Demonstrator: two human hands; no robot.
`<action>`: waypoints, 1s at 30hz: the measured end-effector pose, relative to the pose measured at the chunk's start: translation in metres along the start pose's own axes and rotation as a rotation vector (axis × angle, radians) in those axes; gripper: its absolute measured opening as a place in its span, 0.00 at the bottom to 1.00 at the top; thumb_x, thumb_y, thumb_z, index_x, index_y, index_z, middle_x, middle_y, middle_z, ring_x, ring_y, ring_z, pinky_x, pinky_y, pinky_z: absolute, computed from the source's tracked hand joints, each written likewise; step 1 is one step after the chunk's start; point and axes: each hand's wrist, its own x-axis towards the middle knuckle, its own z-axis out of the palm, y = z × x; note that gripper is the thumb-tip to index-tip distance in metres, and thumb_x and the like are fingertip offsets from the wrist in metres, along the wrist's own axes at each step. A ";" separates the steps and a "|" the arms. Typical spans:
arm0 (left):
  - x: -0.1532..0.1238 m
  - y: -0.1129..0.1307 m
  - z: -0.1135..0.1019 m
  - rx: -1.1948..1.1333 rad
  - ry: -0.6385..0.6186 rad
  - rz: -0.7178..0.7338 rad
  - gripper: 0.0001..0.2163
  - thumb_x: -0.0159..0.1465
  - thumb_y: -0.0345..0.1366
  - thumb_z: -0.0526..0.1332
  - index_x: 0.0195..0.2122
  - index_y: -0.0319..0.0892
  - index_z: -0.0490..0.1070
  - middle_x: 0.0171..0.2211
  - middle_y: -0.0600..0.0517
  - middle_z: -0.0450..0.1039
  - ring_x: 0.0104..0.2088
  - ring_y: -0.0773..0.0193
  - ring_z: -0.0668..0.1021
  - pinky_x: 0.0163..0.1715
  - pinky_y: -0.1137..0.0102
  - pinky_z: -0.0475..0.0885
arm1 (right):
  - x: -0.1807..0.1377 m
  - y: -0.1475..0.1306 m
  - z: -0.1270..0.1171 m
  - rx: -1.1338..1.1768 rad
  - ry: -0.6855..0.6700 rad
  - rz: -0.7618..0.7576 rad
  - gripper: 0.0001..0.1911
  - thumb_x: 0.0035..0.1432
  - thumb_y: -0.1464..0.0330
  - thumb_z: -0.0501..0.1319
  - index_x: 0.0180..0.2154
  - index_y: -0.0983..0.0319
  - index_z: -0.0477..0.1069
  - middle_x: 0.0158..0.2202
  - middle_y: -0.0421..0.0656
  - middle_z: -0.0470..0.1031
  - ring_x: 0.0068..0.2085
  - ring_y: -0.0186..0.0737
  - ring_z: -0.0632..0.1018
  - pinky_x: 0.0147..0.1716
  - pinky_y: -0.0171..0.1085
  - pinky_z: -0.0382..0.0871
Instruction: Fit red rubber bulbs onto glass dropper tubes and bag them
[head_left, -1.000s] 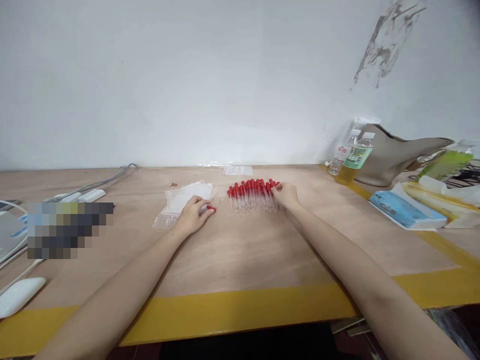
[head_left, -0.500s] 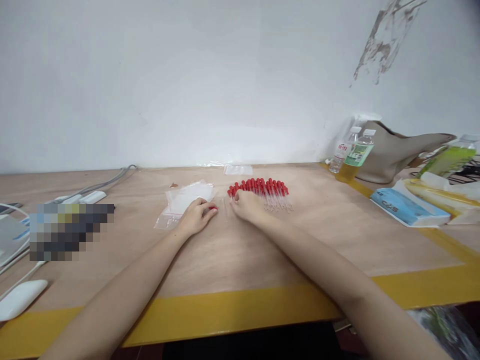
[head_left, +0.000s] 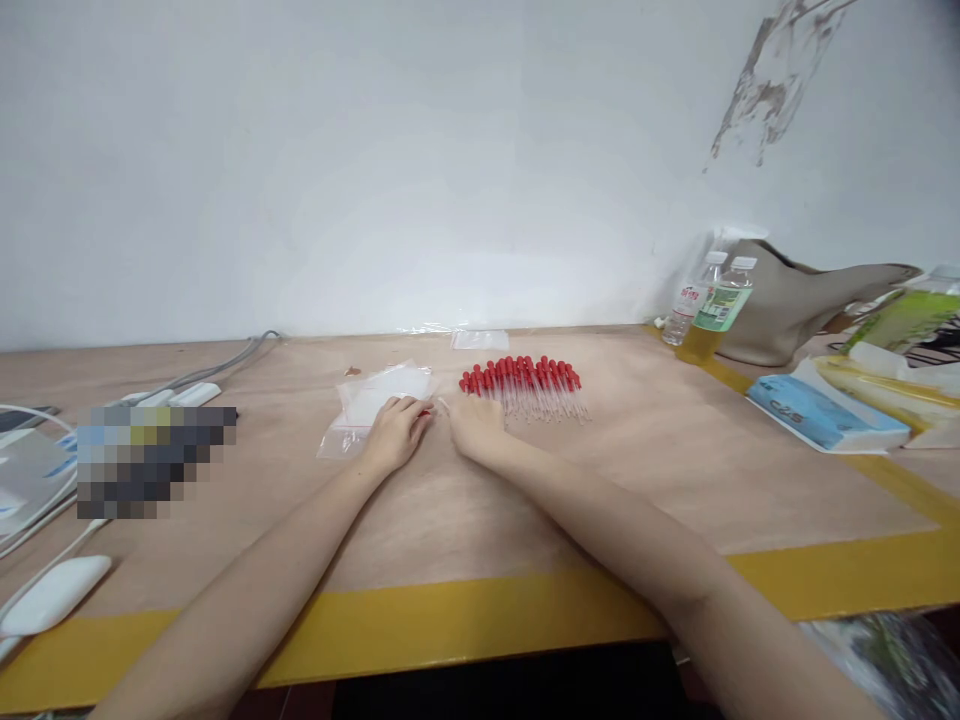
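My left hand [head_left: 396, 432] rests on the table with its fingers curled round a small red rubber bulb [head_left: 427, 411], mostly hidden by the fingertips. Close by on the right, my right hand [head_left: 475, 424] is closed, thumb and forefinger pinched toward the bulb; a thin clear glass tube seems to be between them, too faint to make out fully. Behind the right hand lies a row of glass droppers [head_left: 536, 385], red bulbs away from me and clear tips toward me. Small clear zip bags [head_left: 390, 388] lie flat beyond my left hand.
Another clear bag [head_left: 480, 341] lies by the wall. At right stand two bottles [head_left: 712, 310], a grey-beige vessel [head_left: 776, 305] and a blue tissue pack [head_left: 825, 412]. Cables, a power strip [head_left: 191, 394] and a white mouse-like object [head_left: 60, 595] are at left. Yellow tape [head_left: 465, 625] lines the front edge.
My right hand has drawn back from the row of droppers, slightly left and toward my left hand. The glass tube that lay between the hands no longer shows on the table.
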 end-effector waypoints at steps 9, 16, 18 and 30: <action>0.006 0.026 0.001 -0.335 0.164 -0.068 0.08 0.59 0.38 0.55 0.34 0.40 0.68 0.29 0.51 0.67 0.29 0.66 0.69 0.30 0.70 0.65 | -0.067 0.076 -0.015 -0.148 0.225 -0.118 0.13 0.61 0.67 0.44 0.34 0.65 0.64 0.29 0.48 0.70 0.29 0.41 0.69 0.30 0.37 0.58; 0.000 0.059 0.011 -0.792 -0.008 -0.271 0.09 0.57 0.34 0.55 0.39 0.40 0.62 0.31 0.50 0.71 0.33 0.65 0.74 0.32 0.69 0.69 | -0.083 0.102 0.002 0.027 0.359 -0.176 0.13 0.59 0.71 0.47 0.44 0.63 0.64 0.39 0.47 0.70 0.38 0.40 0.70 0.37 0.37 0.58; -0.001 0.064 0.014 -0.857 -0.060 -0.280 0.08 0.55 0.31 0.55 0.37 0.39 0.66 0.34 0.49 0.72 0.35 0.64 0.75 0.37 0.66 0.69 | -0.084 0.097 0.000 0.066 0.356 -0.171 0.12 0.59 0.70 0.47 0.41 0.62 0.66 0.37 0.46 0.71 0.37 0.38 0.71 0.37 0.37 0.58; -0.002 0.074 0.018 -1.022 -0.012 -0.319 0.09 0.50 0.36 0.63 0.29 0.40 0.63 0.27 0.54 0.70 0.28 0.68 0.73 0.31 0.70 0.69 | -0.088 0.076 -0.003 0.162 0.375 -0.200 0.10 0.59 0.70 0.48 0.36 0.62 0.67 0.35 0.44 0.72 0.36 0.36 0.71 0.38 0.38 0.53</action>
